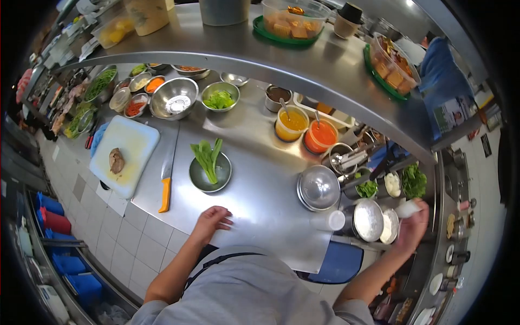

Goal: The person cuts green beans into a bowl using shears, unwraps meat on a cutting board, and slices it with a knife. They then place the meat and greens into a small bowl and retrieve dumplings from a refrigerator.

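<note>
My left hand (pixel 213 223) hovers over the near edge of the steel counter (pixel 260 216), its fingers loosely bent and apart, with nothing in them. Out to the right, my right hand (pixel 414 227) is closed around a small white plastic cup (pixel 407 209); its contents cannot be made out. That hand is beside a bowl of white powder (pixel 389 226) and a shiny metal bowl (pixel 368 220). In front of my left hand, leafy green stalks (pixel 206 160) stand in a small metal bowl (pixel 210 187). An orange-handled knife (pixel 166 187) lies to its left.
A white cutting board (pixel 130 157) at the left carries a brown piece of food (pixel 116 161). Upturned metal bowls (pixel 319 188), a white tub (pixel 335 220) and tubs of yellow sauce (pixel 292 123) and orange sauce (pixel 321 135) stand at the right. A steel shelf (pixel 216 46) overhangs the back.
</note>
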`<move>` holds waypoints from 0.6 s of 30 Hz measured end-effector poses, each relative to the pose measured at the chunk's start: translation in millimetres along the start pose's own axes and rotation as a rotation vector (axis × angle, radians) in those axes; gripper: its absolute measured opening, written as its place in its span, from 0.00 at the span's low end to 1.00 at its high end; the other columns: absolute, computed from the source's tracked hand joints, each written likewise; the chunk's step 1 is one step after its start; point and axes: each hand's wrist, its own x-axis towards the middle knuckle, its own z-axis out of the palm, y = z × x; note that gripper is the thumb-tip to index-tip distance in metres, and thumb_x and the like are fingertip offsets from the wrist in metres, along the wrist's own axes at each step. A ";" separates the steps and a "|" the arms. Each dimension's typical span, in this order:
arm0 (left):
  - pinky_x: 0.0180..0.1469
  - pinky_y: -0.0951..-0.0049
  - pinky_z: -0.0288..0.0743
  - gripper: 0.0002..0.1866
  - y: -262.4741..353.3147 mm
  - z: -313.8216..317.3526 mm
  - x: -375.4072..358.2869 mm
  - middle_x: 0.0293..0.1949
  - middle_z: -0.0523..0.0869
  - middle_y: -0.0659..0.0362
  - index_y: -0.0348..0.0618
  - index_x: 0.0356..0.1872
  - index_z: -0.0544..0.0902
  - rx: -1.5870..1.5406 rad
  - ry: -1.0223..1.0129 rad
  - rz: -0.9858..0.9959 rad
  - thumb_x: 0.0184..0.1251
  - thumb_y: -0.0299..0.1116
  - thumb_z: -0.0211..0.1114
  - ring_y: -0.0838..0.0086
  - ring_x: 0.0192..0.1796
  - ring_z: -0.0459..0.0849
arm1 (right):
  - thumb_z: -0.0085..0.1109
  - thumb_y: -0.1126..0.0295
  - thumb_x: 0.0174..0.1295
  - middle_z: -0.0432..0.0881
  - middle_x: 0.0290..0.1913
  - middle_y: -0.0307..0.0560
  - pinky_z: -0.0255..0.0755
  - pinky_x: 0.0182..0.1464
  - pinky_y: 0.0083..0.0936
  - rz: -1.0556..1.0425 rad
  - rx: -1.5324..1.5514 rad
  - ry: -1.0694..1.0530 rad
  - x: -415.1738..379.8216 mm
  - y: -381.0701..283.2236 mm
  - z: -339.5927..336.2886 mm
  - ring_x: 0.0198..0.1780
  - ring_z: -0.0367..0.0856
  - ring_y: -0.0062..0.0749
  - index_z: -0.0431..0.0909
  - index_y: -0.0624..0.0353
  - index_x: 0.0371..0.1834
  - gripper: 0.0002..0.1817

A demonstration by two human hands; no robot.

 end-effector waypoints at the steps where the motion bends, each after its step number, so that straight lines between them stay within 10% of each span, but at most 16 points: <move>1: 0.47 0.66 0.87 0.12 1.5 10.3 -8.7 0.52 0.90 0.54 0.43 0.54 0.82 0.060 -0.101 -0.013 0.79 0.38 0.66 0.68 0.46 0.91 | 0.61 0.83 0.52 0.79 0.53 0.43 0.80 0.55 0.32 0.055 -0.055 -0.080 -35.9 14.3 29.4 0.51 0.82 0.32 0.80 0.57 0.48 0.19; 8: 0.50 0.71 0.85 0.21 30.3 14.2 -48.4 0.52 0.88 0.57 0.42 0.66 0.76 0.128 -0.366 0.015 0.75 0.28 0.68 0.71 0.49 0.90 | 0.68 0.77 0.69 0.86 0.45 0.41 0.80 0.50 0.23 0.843 0.110 -0.590 -220.3 195.7 274.7 0.45 0.84 0.23 0.80 0.62 0.49 0.09; 18: 0.39 0.73 0.83 0.20 44.2 -202.0 -63.5 0.44 0.85 0.55 0.43 0.53 0.72 -0.011 0.012 0.228 0.68 0.24 0.74 0.72 0.40 0.88 | 0.65 0.74 0.72 0.81 0.55 0.44 0.79 0.45 0.20 0.779 -0.208 -0.957 -291.7 243.5 461.9 0.44 0.80 0.19 0.75 0.61 0.65 0.20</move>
